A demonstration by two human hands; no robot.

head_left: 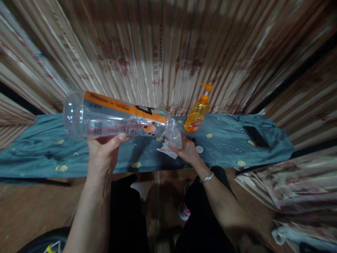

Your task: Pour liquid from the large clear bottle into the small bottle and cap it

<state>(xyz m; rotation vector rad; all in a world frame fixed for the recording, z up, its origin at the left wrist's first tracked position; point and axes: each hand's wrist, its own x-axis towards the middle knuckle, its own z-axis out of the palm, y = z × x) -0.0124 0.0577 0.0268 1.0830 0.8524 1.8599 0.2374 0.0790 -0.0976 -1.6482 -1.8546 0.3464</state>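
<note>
My left hand (pixel 105 149) is closed round a large clear plastic bottle (pixel 118 121) with an orange and grey label. The bottle lies almost level in the air, its neck pointing right and slightly down. At its mouth is a small clear plastic container (pixel 174 137), gripped by my right hand (pixel 188 149); whether the two rims touch I cannot tell. Below the container, a crumpled white tissue (pixel 168 150) shows beside my right fingers. Close to that hand on the cloth are a round whitish cap (pixel 199 149) and a small dark object (pixel 193 140).
A pump bottle of orange liquid (pixel 195 117) stands behind my right hand. Farther right lies a black phone (pixel 256 137). Blue-green patterned cloth (pixel 223 154) covers the narrow table, with pleated curtain (pixel 142 63) behind and at the sides.
</note>
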